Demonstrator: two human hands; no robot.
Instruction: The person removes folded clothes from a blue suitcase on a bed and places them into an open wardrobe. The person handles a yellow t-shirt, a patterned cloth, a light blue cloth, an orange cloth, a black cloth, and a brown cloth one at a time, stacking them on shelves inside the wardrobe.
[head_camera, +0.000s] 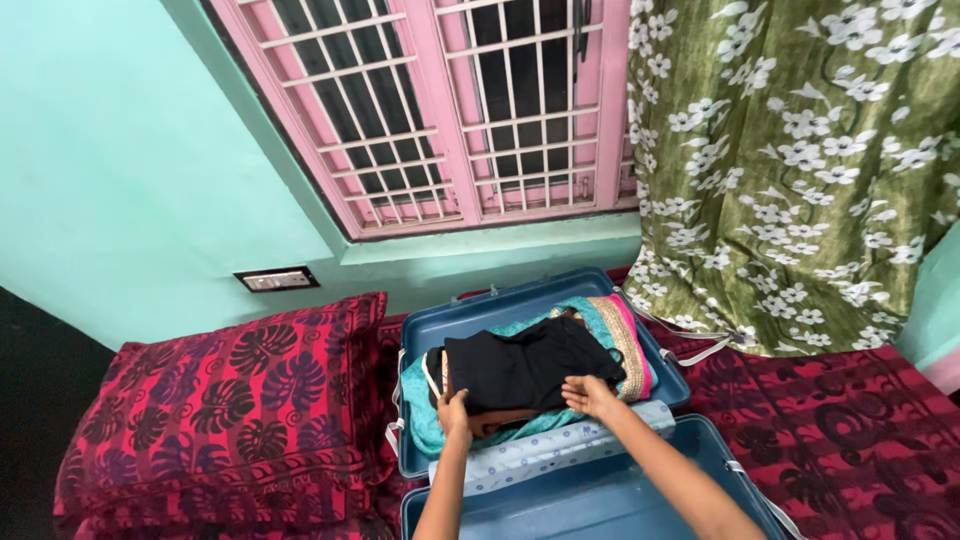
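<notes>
Head view — left hand (453, 411) and right hand (590, 394) both lie open, pressing a black garment (525, 365) into the blue suitcase (470, 320).

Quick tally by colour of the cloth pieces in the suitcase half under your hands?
Black folded garment: 1
Teal cloth with pink and gold border: 1
Pale blue printed folded cloth: 1
Total: 3
Both hands, left and right, rest on the black one.
</notes>
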